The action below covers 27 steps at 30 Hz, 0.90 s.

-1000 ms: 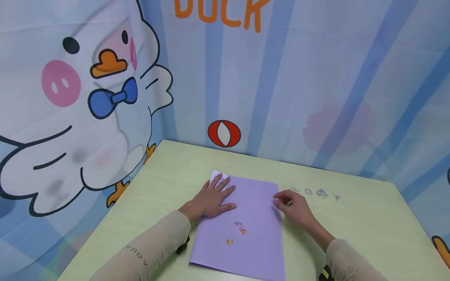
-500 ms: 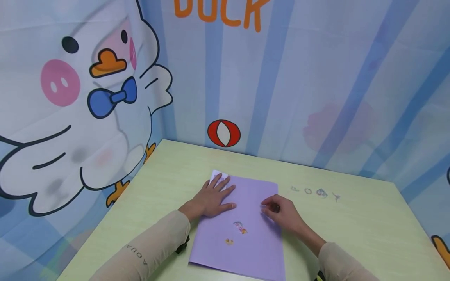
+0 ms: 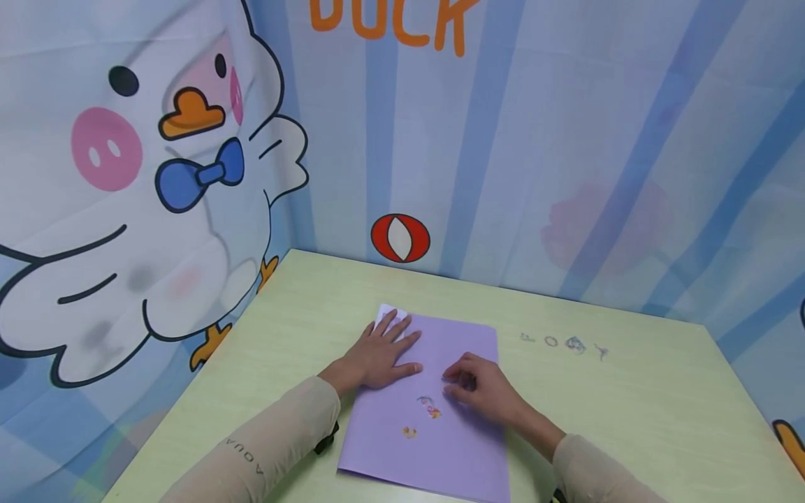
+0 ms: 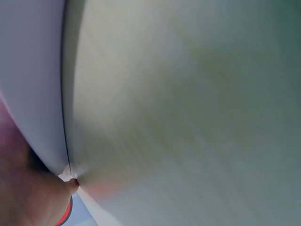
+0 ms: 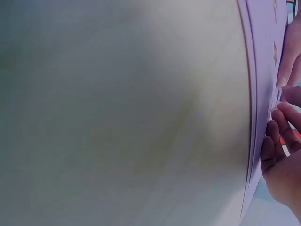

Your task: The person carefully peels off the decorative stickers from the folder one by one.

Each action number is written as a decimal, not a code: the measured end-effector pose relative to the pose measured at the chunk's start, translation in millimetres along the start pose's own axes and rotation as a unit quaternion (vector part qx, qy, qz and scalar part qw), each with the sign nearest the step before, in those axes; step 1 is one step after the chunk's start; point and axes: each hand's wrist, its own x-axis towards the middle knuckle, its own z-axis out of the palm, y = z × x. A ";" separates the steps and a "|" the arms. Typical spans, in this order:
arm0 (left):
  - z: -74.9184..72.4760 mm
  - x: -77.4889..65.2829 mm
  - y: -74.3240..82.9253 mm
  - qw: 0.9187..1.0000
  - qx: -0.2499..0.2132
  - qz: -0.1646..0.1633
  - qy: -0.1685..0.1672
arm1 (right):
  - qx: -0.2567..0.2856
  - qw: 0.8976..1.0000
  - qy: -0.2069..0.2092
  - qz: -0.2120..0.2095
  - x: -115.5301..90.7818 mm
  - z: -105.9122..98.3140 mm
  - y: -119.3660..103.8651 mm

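A purple paper folder [image 3: 434, 461] lies on the table, a white sheet [image 3: 385, 311] showing at its top left corner. My left hand [image 3: 377, 353] rests flat on its upper left part, fingers spread. Over the folder's middle, my right hand [image 3: 481, 391] has its fingers curled, thumb and index finger close together. A small pale sticker [image 5: 274, 109] seems pinched at those fingertips; it is too small to make out well. Below the hands, a colourful sticker [image 3: 430, 407] and a small yellow one [image 3: 410, 433] lie on the folder.
Several small stickers [image 3: 575, 344] lie in a row on the pale yellow table [image 3: 641, 419], right of the folder. A printed duck curtain [image 3: 534, 140] stands behind the table and on its left side.
My right hand has moved left and slightly down, from the folder's right edge to over its middle. My left hand and the folder have stayed in place.
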 end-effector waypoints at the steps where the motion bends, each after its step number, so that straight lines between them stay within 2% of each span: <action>1: 0.1 0.0 -0.2 1.000 0.000 0.000 -0.001 | 0.001 1.000 -0.004 -0.009 0.5 1.4 -1.2; 5: 0.1 -0.1 -0.7 1.000 -0.003 -0.001 -0.002 | -0.009 0.998 -0.017 -0.053 2.6 6.6 -6.2; 11: 1.3 1.1 -1.3 1.000 0.002 0.002 0.001 | -0.055 0.992 -0.031 -0.108 6.4 13.1 -13.1; 19: -0.8 1.7 -0.1 1.000 0.002 0.005 0.005 | -0.068 0.990 -0.045 -0.113 7.6 15.9 -18.6; 27: -0.3 0.3 0.2 1.000 0.003 0.001 0.001 | -0.056 0.991 -0.057 -0.109 6.5 18.8 -20.8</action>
